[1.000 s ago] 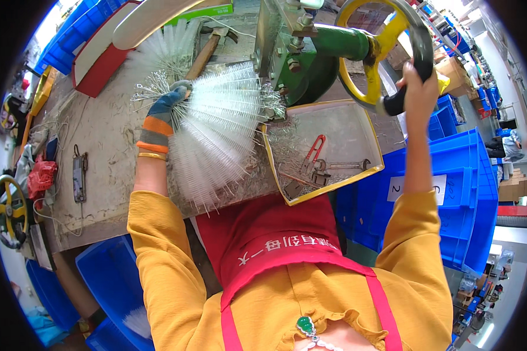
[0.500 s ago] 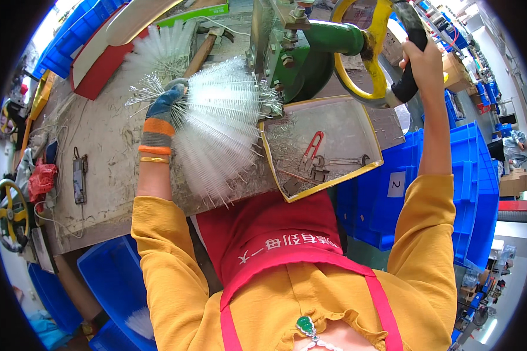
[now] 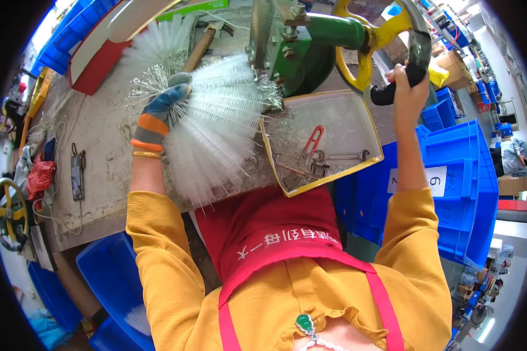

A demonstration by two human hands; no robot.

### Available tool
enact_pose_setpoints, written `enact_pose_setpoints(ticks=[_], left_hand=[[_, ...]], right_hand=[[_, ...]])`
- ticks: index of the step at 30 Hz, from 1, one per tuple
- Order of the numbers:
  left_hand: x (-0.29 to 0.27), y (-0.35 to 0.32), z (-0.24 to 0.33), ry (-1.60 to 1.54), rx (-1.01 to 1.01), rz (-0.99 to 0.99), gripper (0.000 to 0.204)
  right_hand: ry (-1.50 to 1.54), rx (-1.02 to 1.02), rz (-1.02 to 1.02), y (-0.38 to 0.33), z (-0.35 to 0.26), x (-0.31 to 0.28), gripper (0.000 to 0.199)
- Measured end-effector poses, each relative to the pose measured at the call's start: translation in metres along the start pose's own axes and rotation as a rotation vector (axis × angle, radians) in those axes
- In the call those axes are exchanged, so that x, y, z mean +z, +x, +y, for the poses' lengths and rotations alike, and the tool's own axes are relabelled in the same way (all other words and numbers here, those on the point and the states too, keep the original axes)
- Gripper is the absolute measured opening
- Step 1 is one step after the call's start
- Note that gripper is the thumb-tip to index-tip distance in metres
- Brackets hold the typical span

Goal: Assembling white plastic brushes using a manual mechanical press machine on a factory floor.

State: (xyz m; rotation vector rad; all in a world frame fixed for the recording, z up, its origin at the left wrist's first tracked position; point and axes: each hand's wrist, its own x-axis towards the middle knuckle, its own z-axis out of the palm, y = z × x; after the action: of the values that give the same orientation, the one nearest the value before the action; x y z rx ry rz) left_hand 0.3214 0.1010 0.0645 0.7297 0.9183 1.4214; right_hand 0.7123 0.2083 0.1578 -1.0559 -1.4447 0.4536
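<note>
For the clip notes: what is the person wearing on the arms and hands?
Both arms have mustard-yellow sleeves pushed up the forearm. The left hand wears a knit glove in blue-grey with orange bands at the cuff, and a thin gold bangle sits just below it. The right hand is bare.

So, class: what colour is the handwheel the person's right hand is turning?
Yellow, with a black grip: the handwheel shows best in the head view, where the right hand clasps it.

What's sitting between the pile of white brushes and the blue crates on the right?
In the head view, a shallow yellow-rimmed metal tray lies between the white brushes and the blue crates. It holds red-handled pliers, a wrench and wire scraps.
</note>
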Motion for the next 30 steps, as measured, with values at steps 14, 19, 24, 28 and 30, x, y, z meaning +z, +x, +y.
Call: enact_pose_setpoints(ticks=[14, 19, 24, 28, 30], left_hand=[[-0.029, 0.008, -0.024, -0.06, 0.047, 0.257, 0.019], [-0.03, 0.007, -0.025, -0.084, 0.074, 0.224, 0.018], [-0.057, 0.016, -0.031, -0.005, 0.096, 0.226, 0.019], [-0.044, 0.021, -0.031, -0.016, 0.127, 0.171, 0.023], [-0.039, 0.015, -0.025, -0.053, 0.069, 0.184, 0.027]], right_hand=[[-0.546, -0.094, -0.348, 0.087, -0.045, 0.004, 0.031], [-0.39, 0.02, -0.389, 0.075, -0.085, 0.02, 0.02], [-0.439, -0.147, -0.15, 0.051, -0.017, 0.008, 0.033], [-0.001, -0.204, 0.259, -0.023, 0.036, 0.02, 0.036], [-0.107, -0.171, 0.19, -0.01, 0.019, 0.015, 0.035]])
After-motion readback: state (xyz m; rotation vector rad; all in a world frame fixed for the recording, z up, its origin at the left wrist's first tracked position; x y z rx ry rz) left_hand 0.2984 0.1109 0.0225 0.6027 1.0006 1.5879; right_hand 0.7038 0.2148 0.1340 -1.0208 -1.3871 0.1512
